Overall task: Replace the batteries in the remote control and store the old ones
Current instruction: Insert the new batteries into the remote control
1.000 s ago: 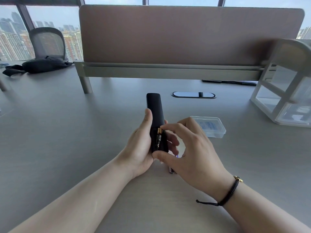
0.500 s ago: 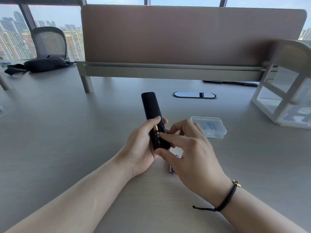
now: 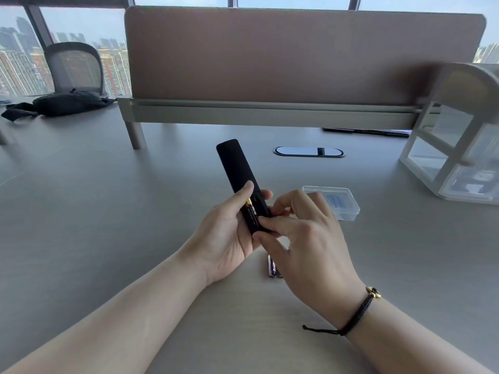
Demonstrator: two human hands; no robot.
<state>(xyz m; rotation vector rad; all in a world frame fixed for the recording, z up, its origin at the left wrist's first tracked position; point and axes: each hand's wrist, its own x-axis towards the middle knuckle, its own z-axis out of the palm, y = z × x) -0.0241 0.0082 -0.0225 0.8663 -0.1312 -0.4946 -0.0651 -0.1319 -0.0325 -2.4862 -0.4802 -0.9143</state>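
Observation:
My left hand [image 3: 224, 236] grips the lower end of a slim black remote control [image 3: 234, 166], which points away and up to the left. Its battery bay is open and a black-and-gold battery [image 3: 251, 211] lies in it. My right hand [image 3: 302, 238] pinches at the lower end of that battery with thumb and forefinger. On the table under my right hand lie blue-and-silver batteries [image 3: 272, 267], partly hidden. A clear plastic case [image 3: 340, 203] sits just right of my hands.
A white and clear drawer unit [image 3: 456, 157] stands at the right. A beige desk divider [image 3: 297, 55] runs across the back, with an oval cable port [image 3: 309, 151] before it. A black bag [image 3: 64, 102] and a mesh chair [image 3: 75, 66] are far left.
The remote has tilted further to the left in my left hand. My right fingers have closed down from above the bay onto the lower end of the battery.

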